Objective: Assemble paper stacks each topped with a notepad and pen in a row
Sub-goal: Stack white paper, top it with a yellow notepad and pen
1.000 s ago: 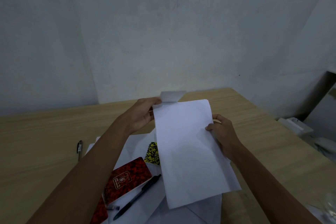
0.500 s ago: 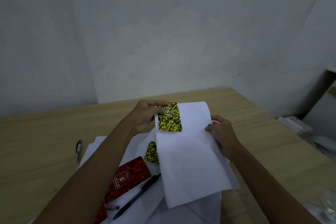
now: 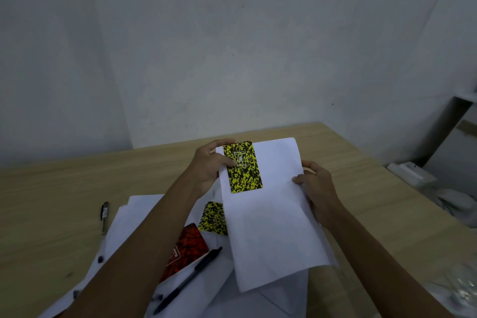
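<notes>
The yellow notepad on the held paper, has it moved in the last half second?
Yes. The yellow notepad slid down the paper, away from its top edge.

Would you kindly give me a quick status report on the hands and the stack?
Left hand pinches yellow notepad onto paper stack. Right hand grips stack's right edge. No pen on it yet. Nothing in the way.

The held paper stack (image 3: 271, 214) hides the right edge of a second yellow notepad (image 3: 213, 217); the left forearm (image 3: 144, 248) covers part of the red notepad (image 3: 187, 250); blurred white objects (image 3: 423, 183) sit far right; print on the yellow notepad (image 3: 244, 166) is unreadable.
</notes>
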